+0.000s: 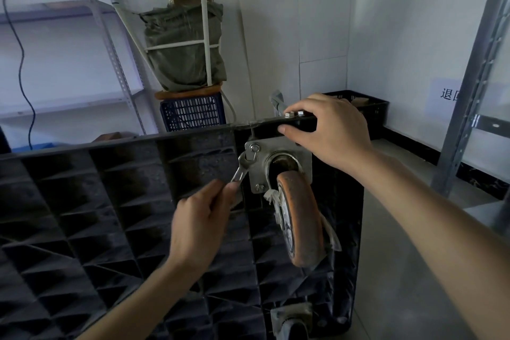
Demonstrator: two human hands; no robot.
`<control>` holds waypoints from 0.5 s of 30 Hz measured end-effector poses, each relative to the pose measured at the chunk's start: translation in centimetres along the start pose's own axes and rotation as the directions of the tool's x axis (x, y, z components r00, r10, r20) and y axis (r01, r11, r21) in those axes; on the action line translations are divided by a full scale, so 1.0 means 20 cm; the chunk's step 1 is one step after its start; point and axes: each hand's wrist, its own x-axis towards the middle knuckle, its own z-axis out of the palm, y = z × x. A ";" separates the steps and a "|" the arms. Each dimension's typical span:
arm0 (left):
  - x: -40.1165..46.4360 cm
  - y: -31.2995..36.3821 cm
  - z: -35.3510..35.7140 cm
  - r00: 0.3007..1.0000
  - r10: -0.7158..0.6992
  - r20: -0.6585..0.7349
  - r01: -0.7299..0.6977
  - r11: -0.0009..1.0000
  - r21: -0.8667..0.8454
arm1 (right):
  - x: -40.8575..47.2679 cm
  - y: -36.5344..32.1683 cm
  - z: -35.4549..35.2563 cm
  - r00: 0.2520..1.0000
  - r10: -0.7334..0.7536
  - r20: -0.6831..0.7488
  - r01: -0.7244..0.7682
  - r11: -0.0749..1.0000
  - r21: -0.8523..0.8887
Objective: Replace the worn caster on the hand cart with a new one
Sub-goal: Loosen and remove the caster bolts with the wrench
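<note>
Head view: worn caster (299,218) is not yet off the cart (110,201); your left hand (198,225) grips the wrench (242,167) on a plate bolt, your right hand (328,130) clasps the cart's edge.

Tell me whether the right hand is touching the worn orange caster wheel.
Apart. The head view shows the right hand gripping the black cart edge, above the orange caster wheel.
</note>
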 end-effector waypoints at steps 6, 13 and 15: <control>0.17 0.07 -0.22 0.991 0.125 0.040 -0.131 0.908 0.399 | 0.00 0.00 0.00 1.000 0.000 0.002 0.000 1.000 -0.001; 0.34 0.17 -0.32 0.936 0.304 0.180 -0.350 0.731 0.586 | 0.00 0.00 0.00 1.000 0.001 0.011 -0.001 1.000 -0.009; 0.38 0.20 -0.34 0.928 0.298 0.225 -0.373 0.704 0.604 | 0.00 0.00 0.00 1.000 0.001 0.011 -0.001 1.000 -0.012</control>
